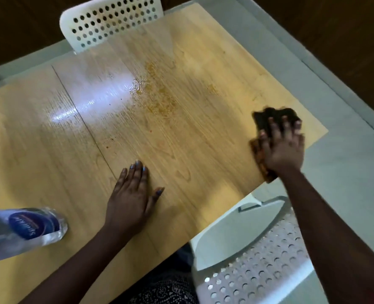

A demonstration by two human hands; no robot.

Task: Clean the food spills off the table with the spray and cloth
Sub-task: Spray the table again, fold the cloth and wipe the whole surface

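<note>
- A light wooden table [50,150] with a glossy grained top is seen from above, with a thin seam running diagonally across it.
- The right hand [283,145] is pressed flat, fingers spread, on a dark crumpled cloth [267,118] near the table's right corner; the cloth is pinned under the palm rather than clenched (its near edge looks brownish and blurred).
- The left hand [132,198] is laid open and flat on the bare wood near the front edge, grasping nothing.
- Orange-brown food smears [159,95] are spread across the middle of the table, well apart from the cloth, with a smaller patch [212,87] further right and a few tiny specks closer to the left hand.
- A wet, shiny sheen [89,102] is seen just left of the smears.
- A clear plastic spray bottle with a blue label [28,229] is seen at the table's left front, untouched by either hand.
- A white perforated chair [111,20] is placed at the far side, and another [254,270] at the near right.
</note>
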